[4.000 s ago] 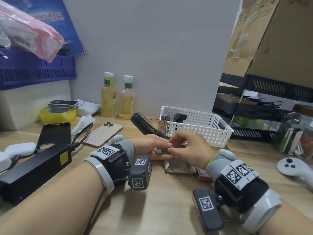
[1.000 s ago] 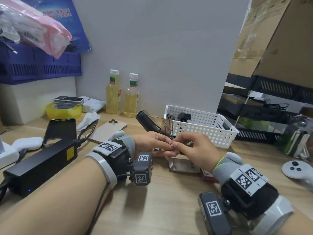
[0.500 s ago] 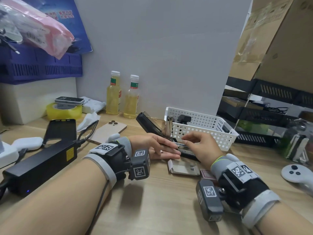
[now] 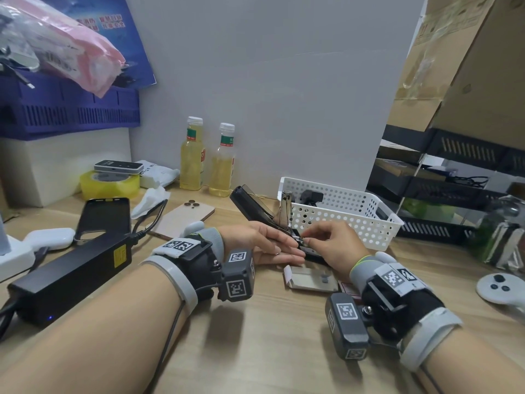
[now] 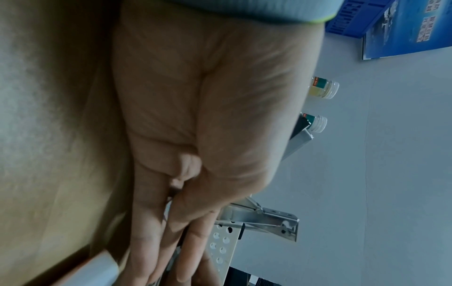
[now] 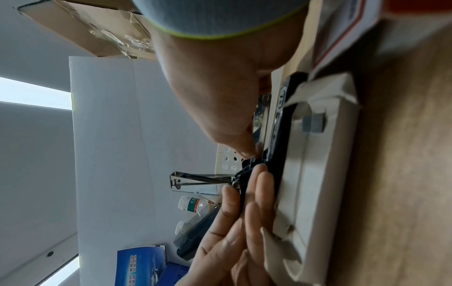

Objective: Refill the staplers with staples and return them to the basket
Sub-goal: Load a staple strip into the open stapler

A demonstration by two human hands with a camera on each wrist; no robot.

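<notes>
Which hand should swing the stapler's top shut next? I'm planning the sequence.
Probably the right hand: it only works at the open stapler with its fingertips, so it can let go. The left hand lies with straight fingers along the stapler's side, steadying it on the table.

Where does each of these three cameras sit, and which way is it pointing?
Head: worn on the head, looking down at the desk, both forearms, and the stapler.
Left wrist: along the left hand toward the basket.
Right wrist: along the right hand; the left hand's fingers show too.
All share the open stapler.
</notes>
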